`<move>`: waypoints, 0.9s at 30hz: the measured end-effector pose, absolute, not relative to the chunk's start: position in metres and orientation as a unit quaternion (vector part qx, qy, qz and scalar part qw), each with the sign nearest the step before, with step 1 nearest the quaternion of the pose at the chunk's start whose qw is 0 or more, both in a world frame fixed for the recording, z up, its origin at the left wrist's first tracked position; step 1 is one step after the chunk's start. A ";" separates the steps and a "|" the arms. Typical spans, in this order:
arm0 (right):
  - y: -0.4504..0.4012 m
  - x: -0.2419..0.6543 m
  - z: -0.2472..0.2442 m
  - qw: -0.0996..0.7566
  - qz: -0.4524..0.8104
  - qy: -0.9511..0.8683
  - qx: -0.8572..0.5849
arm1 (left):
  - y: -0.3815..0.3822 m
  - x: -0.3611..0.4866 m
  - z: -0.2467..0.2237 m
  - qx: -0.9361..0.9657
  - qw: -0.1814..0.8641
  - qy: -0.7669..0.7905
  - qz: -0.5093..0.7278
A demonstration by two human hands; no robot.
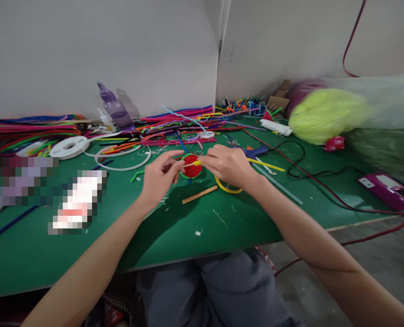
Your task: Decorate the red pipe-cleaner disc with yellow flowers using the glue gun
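Between my hands runs a thin pale stick (pixel 189 165) with yellow pipe cleaner (pixel 197 163) wound at its right part. My left hand (pixel 161 175) pinches the stick's left end. The fingers of my right hand (pixel 225 163) are closed on the yellow pipe cleaner, whose long tail loops below the hand and sticks out to its right. Behind and just under the stick is a red disc (pixel 192 170) with a green rim, lying on the green table (pixel 202 245). A small brown stick (pixel 199 194) rests nearer to me.
A white ribbon roll (pixel 69 147), a purple bottle (pixel 116 108) and piled pipe cleaners (pixel 174 125) lie at the back. A blue glue gun (pixel 256 151) is beyond my right hand. Cables, plastic bags (pixel 327 113) and a purple power strip (pixel 389 190) are at the right.
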State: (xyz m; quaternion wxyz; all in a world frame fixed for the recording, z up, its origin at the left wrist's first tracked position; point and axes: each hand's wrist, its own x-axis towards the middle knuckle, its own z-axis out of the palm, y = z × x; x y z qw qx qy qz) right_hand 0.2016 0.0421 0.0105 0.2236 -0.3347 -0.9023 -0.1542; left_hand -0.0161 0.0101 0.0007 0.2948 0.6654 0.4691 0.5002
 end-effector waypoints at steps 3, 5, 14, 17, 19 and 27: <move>0.051 0.211 0.010 0.266 -0.123 -0.873 -0.389 | 0.018 -0.030 0.004 0.656 0.212 0.494 0.530; 0.055 0.214 0.009 0.304 -0.083 -0.857 -0.408 | 0.028 -0.042 0.003 0.630 0.159 0.516 0.558; 0.039 0.192 0.004 0.350 0.096 -0.864 -0.349 | 0.027 -0.035 0.000 0.718 0.150 0.470 0.491; 0.029 0.181 0.000 0.350 0.108 -0.870 -0.331 | 0.012 -0.018 0.003 0.696 0.284 0.427 0.502; 0.024 0.175 -0.002 0.344 0.106 -0.874 -0.325 | 0.007 -0.013 0.000 0.671 0.365 0.407 0.501; 0.027 0.178 0.006 0.345 0.388 -0.802 -0.295 | 0.016 -0.016 -0.005 0.491 0.565 0.362 0.557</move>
